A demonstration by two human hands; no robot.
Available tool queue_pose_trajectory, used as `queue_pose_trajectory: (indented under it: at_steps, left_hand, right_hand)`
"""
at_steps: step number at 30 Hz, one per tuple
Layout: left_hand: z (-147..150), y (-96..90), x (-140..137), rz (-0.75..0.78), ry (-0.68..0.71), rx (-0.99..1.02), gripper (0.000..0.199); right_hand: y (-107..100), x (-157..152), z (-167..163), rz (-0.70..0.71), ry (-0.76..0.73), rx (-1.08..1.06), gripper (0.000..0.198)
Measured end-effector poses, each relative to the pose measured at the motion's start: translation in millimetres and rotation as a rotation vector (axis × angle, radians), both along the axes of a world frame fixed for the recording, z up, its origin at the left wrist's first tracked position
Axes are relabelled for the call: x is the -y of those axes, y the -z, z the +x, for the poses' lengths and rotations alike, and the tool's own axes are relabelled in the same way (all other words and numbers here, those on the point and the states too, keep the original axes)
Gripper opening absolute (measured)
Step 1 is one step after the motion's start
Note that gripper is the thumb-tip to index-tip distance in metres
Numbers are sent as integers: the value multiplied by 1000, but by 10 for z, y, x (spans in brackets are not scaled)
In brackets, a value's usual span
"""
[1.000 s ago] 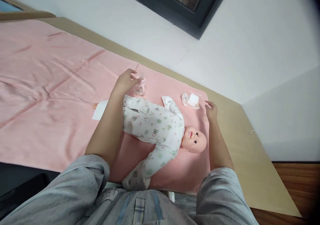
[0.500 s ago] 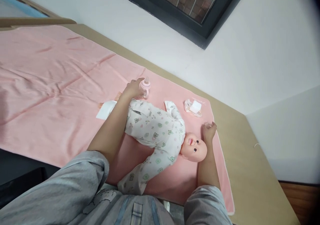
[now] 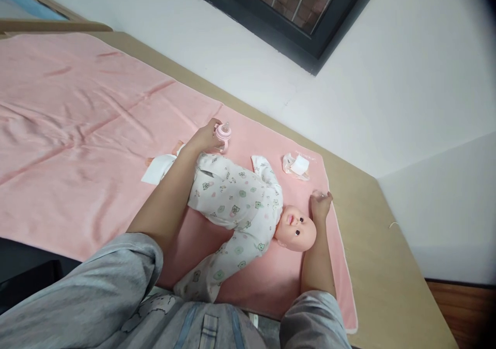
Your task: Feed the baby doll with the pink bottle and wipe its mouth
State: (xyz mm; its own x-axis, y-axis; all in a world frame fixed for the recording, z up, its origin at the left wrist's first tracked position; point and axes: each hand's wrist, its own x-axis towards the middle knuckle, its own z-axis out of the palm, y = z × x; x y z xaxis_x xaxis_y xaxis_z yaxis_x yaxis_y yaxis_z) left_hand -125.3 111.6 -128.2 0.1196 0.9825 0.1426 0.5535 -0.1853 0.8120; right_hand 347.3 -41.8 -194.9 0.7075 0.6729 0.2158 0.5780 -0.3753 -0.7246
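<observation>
A baby doll [image 3: 232,199] in a white printed outfit lies on its back on the pink blanket [image 3: 96,168], head to the right. Beyond its legs, my left hand [image 3: 207,136] is closed around a pink baby bottle [image 3: 223,130] with a clear nipple and side handles. My right hand [image 3: 321,204] is closed just past the doll's head, on a small clear plastic piece [image 3: 319,194] that looks like a bottle cap. My fingers partly cover that piece. Between the doll's arm and my right hand lies a clear crumpled wrapper with a white square [image 3: 299,165] on it.
A white cloth or pad [image 3: 158,169] is by the doll's feet, partly behind my left forearm. The blanket covers much of a tan tabletop [image 3: 372,245]. Behind the table rises a white wall [image 3: 271,80] with a dark-framed window [image 3: 310,44].
The bottle in my left hand has tilted a little, its nipple leaning more towards me. My right hand has barely moved, and the whole view has shifted slightly.
</observation>
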Motion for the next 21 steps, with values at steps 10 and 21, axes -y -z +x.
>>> queue_pose_trajectory:
  at_steps: [10,21]
  left_hand:
    - [51,-138,122,57,16,-86,65]
    - [121,-329,231,144,-71,-137,62]
  right_hand:
    - [16,-4,5,24,10,0,90]
    - [-3,-20,-6,47,21,-38,90]
